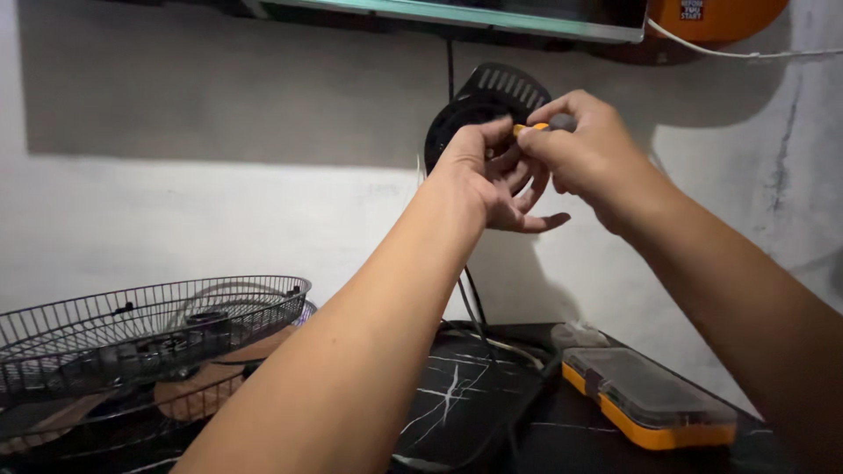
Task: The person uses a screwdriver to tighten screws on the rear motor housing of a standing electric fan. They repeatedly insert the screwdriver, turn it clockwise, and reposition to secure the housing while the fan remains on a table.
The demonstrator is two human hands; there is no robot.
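Both my hands are raised in front of a black round fan motor housing (pixel 479 96) with slotted vents, standing on a thin stem against the wall. My right hand (pixel 584 149) grips a screwdriver with an orange and grey handle (pixel 544 125), pointed toward the housing. My left hand (pixel 496 175) sits just left of it, fingertips pinched at the screwdriver's front end, the other fingers spread. The screwdriver tip and the spot it touches are hidden behind my fingers.
Black wire fan guards (pixel 149 329) lie stacked at the lower left with fan blades under them. A black marbled fan base (pixel 457 395) rests on the dark table. An orange case with a clear lid (pixel 645 399) lies at the right. Cables hang down the wall.
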